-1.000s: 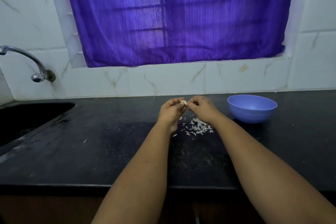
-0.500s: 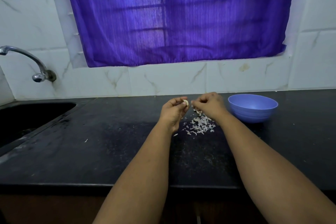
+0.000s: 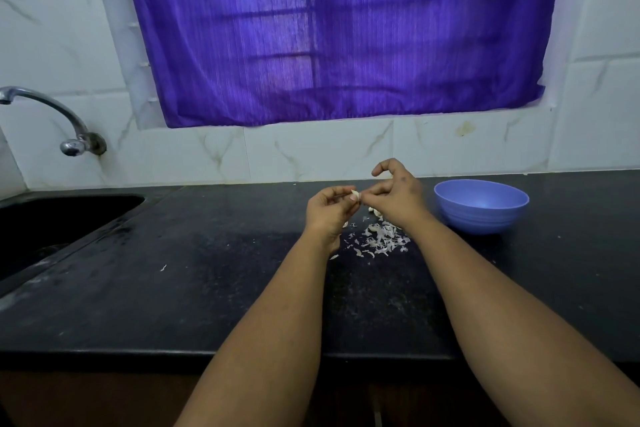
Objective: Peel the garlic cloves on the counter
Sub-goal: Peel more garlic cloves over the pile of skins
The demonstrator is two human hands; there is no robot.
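1. Lifting since a second ago, the right hand point(image 3: 398, 196) now has its forefinger raised and hooked above the others; a half-second ago it was apart from the clove point(image 3: 355, 195), now it is back at it.
2. The left hand point(image 3: 329, 210), fingers curled, pinches the clove above the table point(image 3: 207, 270), near its far edge.
3. The right grip's thumb and finger pinch at the clove's skin.
4. Peels point(image 3: 379, 241) lie below; a bowl point(image 3: 481, 206) stands rightward.
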